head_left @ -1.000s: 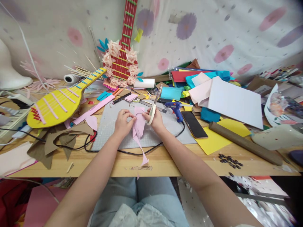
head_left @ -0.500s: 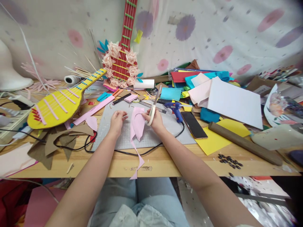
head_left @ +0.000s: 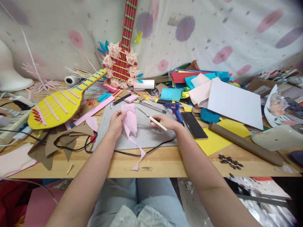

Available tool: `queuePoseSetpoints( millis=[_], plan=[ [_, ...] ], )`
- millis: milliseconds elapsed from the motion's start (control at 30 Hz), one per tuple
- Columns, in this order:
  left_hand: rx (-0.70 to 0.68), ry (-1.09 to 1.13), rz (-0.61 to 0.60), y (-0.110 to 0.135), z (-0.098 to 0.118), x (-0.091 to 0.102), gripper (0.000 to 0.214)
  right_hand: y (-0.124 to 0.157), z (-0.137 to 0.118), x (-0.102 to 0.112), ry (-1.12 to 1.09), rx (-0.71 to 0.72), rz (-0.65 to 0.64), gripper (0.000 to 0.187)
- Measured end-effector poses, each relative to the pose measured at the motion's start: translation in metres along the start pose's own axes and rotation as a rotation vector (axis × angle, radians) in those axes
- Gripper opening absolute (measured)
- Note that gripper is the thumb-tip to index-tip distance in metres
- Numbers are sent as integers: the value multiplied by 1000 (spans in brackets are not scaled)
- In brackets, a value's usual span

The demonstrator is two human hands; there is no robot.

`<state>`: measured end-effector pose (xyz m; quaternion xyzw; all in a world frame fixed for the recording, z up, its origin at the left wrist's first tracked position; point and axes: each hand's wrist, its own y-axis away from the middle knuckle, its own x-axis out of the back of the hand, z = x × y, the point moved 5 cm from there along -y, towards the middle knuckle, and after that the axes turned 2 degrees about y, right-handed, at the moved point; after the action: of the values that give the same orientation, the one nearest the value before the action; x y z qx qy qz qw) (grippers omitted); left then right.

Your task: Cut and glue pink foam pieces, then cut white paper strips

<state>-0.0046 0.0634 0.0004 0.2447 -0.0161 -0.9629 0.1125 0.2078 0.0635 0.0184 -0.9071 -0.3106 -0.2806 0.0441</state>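
My left hand (head_left: pixel 116 122) pinches a pale pink foam piece (head_left: pixel 129 120) over the grey cutting mat (head_left: pixel 156 136). A long curled strip of the same pink foam trails from it down to the table's front edge. My right hand (head_left: pixel 165 121) grips the white handles of a pair of scissors (head_left: pixel 151 118), whose blades point left towards the pink piece. A small gap separates the blade tips from the foam.
A blue glue gun (head_left: pixel 174 109) and a dark phone (head_left: pixel 194 125) lie just right of the mat. Yellow cardboard guitar (head_left: pixel 56 105) at left, red guitar (head_left: pixel 123 47) against the wall. Coloured paper sheets (head_left: pixel 213 91), a brown tube (head_left: pixel 246 143), black cables and cardboard scraps crowd the table.
The pink piece passed from my right hand to my left and moved left. My right hand swung the scissors down from upright to nearly level, pointing left.
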Motion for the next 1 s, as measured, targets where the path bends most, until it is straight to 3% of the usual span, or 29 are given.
queuePoseSetpoints(
  millis=[100,200,367,433,600,800,1000],
  plan=[
    [23,12,11,1,1,-1,26,5,0,0,47,-16,-93,33],
    [50,-12,26,2,-2,-1,26,7,-2,3,103,-34,-77,37],
    [51,-78,94,2,-6,2,25,9,-4,24,538,-116,293,42],
    [44,-101,131,1,-7,4,23,8,-7,24,694,-118,354,42],
    [31,-104,205,-1,-7,11,19,-1,-13,10,937,-108,340,44],
    [53,-107,202,-5,-10,15,14,-8,-11,3,1022,-87,358,49],
    [77,-113,217,-4,-9,16,12,-9,-13,-1,1062,-87,345,38]
  ],
)
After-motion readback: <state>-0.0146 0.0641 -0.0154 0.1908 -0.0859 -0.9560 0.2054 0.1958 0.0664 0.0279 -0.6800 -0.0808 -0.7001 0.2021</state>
